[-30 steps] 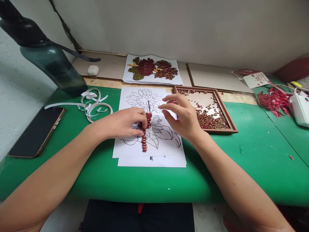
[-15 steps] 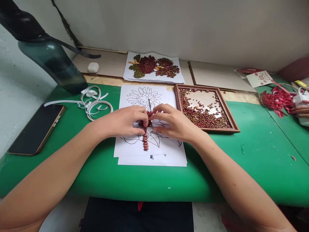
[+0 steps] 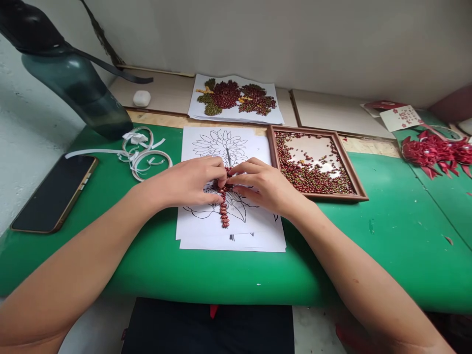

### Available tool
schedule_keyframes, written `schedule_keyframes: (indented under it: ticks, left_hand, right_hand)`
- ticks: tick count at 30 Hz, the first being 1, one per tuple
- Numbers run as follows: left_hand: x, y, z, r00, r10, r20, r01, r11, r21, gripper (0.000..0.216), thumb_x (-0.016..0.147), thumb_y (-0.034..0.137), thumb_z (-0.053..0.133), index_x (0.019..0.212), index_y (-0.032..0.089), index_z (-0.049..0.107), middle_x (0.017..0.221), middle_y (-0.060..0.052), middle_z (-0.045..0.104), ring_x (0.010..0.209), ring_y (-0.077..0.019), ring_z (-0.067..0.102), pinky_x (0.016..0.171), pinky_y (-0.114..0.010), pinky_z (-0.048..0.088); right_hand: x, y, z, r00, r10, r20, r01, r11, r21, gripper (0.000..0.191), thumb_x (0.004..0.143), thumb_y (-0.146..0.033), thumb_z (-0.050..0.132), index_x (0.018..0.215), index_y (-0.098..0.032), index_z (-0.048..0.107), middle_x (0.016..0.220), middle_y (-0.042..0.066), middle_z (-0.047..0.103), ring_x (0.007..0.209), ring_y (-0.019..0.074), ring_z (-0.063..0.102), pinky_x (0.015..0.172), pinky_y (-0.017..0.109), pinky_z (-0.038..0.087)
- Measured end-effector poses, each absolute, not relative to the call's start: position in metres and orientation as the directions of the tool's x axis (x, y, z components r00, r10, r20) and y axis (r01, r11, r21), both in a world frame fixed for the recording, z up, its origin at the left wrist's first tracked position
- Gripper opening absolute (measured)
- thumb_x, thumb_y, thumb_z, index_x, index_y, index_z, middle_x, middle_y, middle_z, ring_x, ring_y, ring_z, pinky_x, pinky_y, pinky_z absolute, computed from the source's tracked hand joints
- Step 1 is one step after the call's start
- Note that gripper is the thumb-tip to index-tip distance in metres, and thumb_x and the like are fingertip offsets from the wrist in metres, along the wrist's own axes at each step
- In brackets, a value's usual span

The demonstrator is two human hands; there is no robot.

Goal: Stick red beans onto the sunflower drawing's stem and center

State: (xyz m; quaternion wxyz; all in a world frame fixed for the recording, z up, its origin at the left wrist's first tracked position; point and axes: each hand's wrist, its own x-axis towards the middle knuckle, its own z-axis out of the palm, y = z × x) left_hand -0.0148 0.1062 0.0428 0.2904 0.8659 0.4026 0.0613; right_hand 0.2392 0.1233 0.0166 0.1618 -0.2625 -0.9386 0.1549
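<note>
My left hand (image 3: pixel 197 182) hovers low over a sheet of white paper (image 3: pixel 191 228) with a black line drawing of flowers. Its fingers are bent down against the red beans, and the thumb stands apart beside them. From the other side my right hand (image 3: pixel 260 182) reaches in, fingers stretched and a little spread, fingertips at the same beans. A narrow row of speckled red beans (image 3: pixel 224 216) runs down the paper below the hands. The beans between the fingertips are partly hidden. No bean shows clearly gripped in either hand.
A brown-framed tray (image 3: pixel 361 195) of red and green beans lies at right. Behind is paper with a bean picture (image 3: pixel 236 98). Left are a phone (image 3: pixel 53 194), white tape rings (image 3: pixel 151 164), a bottle (image 3: pixel 79 93) and a white case (image 3: pixel 141 99). Red ribbon flowers (image 3: pixel 427 150) lie far right.
My right fingers have moved slightly left and closer to the left hand at the beans. My left hand has barely moved. The view has shifted a little.
</note>
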Motion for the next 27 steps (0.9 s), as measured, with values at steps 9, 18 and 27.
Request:
schedule_keyframes:
  ticks: [9,18,27]
  left_hand:
    - [-0.0143,0.1063,0.0411,0.664,0.734,-0.142,0.679,-0.512,0.526,0.027,0.093,0.049,0.068,0.102,0.023,0.065,0.114,-0.005,0.061,0.097,-0.0228,0.060,0.077,-0.035,0.043]
    - [-0.0143,0.1063,0.0399,0.655,0.741,-0.146,0.684,-0.500,0.532,0.028,0.093,0.050,0.071,0.101,0.024,0.063,0.113,-0.004,0.061,0.097,-0.0218,0.059,0.074,-0.033,0.040]
    - [-0.0156,0.1082,0.0375,0.660,0.737,-0.145,0.669,-0.489,0.560,0.028,0.093,0.048,0.074,0.101,0.024,0.063,0.112,-0.002,0.061,0.096,-0.0206,0.059,0.075,-0.032,0.040]
  right_hand:
    - [0.2378,0.1216,0.0138,-0.794,0.555,0.247,0.434,0.803,-0.407,0.024,0.102,-0.017,0.063,0.118,-0.026,0.077,0.122,0.006,0.074,0.109,0.0250,0.064,0.088,0.041,0.056]
    - [0.2378,0.1197,0.0145,-0.796,0.561,0.227,0.441,0.794,-0.418,0.022,0.101,-0.017,0.065,0.120,-0.023,0.074,0.123,0.007,0.072,0.112,0.0250,0.063,0.091,0.042,0.056]
    - [0.2368,0.1194,0.0155,-0.795,0.562,0.228,0.441,0.794,-0.418,0.021,0.100,-0.016,0.066,0.119,-0.023,0.074,0.122,0.008,0.072,0.111,0.0253,0.063,0.090,0.041,0.055]
